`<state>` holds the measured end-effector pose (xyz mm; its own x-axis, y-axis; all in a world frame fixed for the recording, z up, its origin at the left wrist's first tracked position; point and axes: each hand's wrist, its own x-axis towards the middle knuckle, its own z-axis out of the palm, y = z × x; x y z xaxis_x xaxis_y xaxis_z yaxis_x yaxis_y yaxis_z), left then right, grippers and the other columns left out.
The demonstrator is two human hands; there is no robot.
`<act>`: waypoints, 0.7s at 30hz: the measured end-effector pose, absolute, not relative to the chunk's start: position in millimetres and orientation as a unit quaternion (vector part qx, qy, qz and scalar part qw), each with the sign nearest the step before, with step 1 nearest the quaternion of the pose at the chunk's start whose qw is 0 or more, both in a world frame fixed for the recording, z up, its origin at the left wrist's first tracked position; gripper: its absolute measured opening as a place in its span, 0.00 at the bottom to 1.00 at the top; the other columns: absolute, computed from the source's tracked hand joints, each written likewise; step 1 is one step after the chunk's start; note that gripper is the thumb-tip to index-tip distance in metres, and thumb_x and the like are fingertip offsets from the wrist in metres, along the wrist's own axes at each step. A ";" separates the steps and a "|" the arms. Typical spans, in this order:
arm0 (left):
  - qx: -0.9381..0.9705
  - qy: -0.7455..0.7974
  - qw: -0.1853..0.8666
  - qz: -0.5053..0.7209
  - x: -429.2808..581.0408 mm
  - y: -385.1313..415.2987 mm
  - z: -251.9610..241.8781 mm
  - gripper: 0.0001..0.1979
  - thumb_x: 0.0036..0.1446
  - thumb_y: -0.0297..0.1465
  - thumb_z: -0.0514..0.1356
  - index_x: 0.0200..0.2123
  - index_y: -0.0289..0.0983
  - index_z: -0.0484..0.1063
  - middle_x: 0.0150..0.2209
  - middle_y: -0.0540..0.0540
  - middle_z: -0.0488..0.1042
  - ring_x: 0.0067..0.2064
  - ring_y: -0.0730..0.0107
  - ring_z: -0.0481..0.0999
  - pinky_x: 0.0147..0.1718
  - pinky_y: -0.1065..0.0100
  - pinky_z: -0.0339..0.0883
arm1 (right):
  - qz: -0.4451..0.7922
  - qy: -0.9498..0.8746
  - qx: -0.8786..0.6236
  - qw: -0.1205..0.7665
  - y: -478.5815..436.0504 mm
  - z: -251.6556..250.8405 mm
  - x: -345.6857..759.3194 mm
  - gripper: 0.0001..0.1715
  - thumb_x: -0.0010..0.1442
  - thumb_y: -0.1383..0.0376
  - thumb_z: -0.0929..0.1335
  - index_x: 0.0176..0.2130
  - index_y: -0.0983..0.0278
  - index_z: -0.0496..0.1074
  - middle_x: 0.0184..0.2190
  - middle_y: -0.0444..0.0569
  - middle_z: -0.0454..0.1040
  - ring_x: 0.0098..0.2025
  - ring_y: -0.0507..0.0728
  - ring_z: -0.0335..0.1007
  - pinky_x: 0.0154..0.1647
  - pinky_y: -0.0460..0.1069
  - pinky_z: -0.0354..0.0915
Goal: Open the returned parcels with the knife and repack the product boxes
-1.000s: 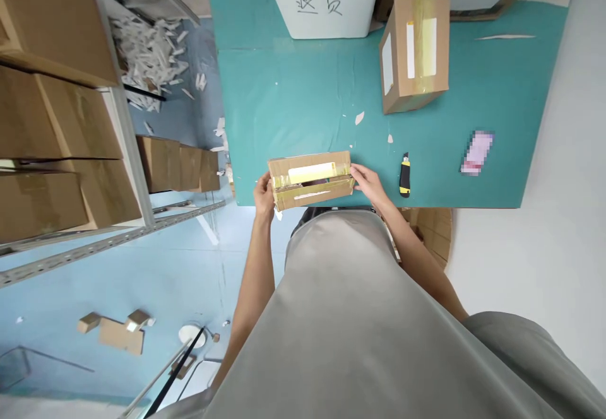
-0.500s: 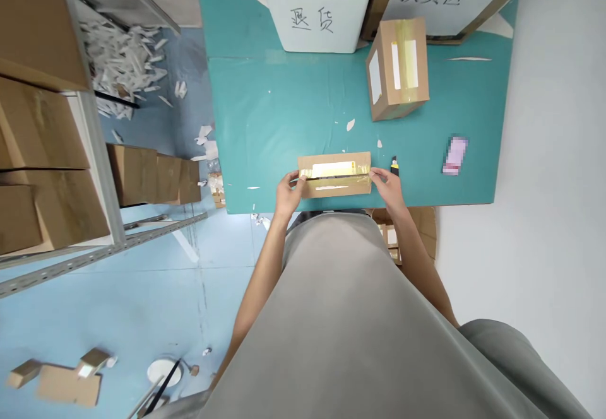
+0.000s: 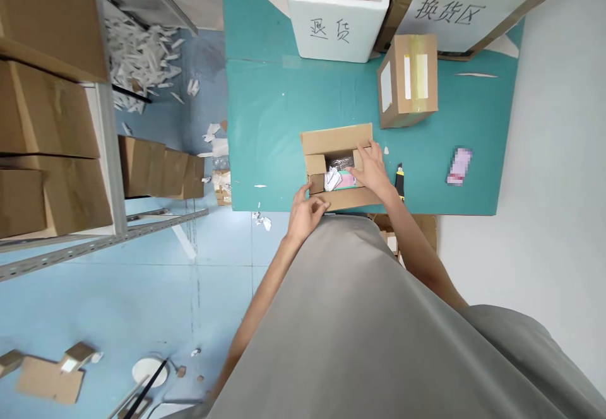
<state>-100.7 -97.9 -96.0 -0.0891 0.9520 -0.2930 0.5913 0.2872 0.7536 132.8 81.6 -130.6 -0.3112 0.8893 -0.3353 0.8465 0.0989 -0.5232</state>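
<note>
A small cardboard box (image 3: pixel 337 138) stands with its top flaps folded apart at the table's near edge. Inside it are crumpled white paper (image 3: pixel 332 179), clear plastic wrap (image 3: pixel 341 163) and a pink and green item (image 3: pixel 348 180) of a kind I cannot make out. My left hand (image 3: pixel 305 218) is closed on the box's near left corner, thumb on the near flap. At the right end, my right hand (image 3: pixel 373 171) lies over the end flap with fingers apart, its thumb reaching over the opening. A box cutter (image 3: pixel 400 181) lies just right of that hand.
A taped carton (image 3: pixel 408 78) stands on the green table (image 3: pixel 265 116), behind the open box. Further back are a white foam bin (image 3: pixel 331 31) of packets and a large labelled carton (image 3: pixel 454 12). A pixelated pink object (image 3: pixel 459 166) lies right. Shelved boxes (image 3: pixel 52 110) line the left.
The box was shut with a split tape seam; its flaps now stand apart and its contents show. My right hand moved onto the end flap, and my left hand shifted to the near corner.
</note>
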 end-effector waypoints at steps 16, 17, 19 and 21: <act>0.755 0.589 0.280 0.059 -67.6 -9.8 -115.3 0.25 0.72 0.25 0.56 0.67 0.31 0.80 0.70 0.29 0.78 0.80 0.40 0.68 0.84 0.29 0.38 | 0.312 -0.737 -0.593 0.088 51.8 -98.6 195.6 0.48 0.69 0.66 0.64 0.84 0.66 0.57 0.75 0.66 0.71 0.74 0.72 0.71 0.76 0.69 0.69; 0.758 0.587 0.276 0.065 -70.3 -10.4 -113.1 0.25 0.71 0.24 0.56 0.67 0.32 0.80 0.68 0.29 0.79 0.78 0.41 0.69 0.85 0.29 0.38 | 0.319 -0.719 -0.611 0.093 50.0 -98.6 203.7 0.47 0.70 0.65 0.63 0.83 0.67 0.58 0.70 0.66 0.77 0.68 0.72 0.77 0.72 0.68 0.72; 0.760 0.585 0.272 0.081 -77.0 -15.9 -105.3 0.25 0.70 0.23 0.57 0.66 0.35 0.81 0.67 0.31 0.80 0.78 0.42 0.69 0.85 0.31 0.39 | 0.337 -0.680 -0.644 0.096 46.4 -101.7 215.9 0.45 0.71 0.63 0.63 0.82 0.68 0.62 0.60 0.65 0.85 0.57 0.73 0.83 0.65 0.68 0.76; 0.747 0.599 0.270 0.104 -86.7 -26.2 -95.4 0.24 0.69 0.25 0.60 0.65 0.39 0.81 0.67 0.33 0.79 0.80 0.41 0.66 0.85 0.30 0.39 | 0.359 -0.648 -0.664 0.102 41.8 -106.7 222.6 0.43 0.71 0.61 0.64 0.79 0.68 0.66 0.55 0.63 0.87 0.50 0.72 0.85 0.60 0.66 0.78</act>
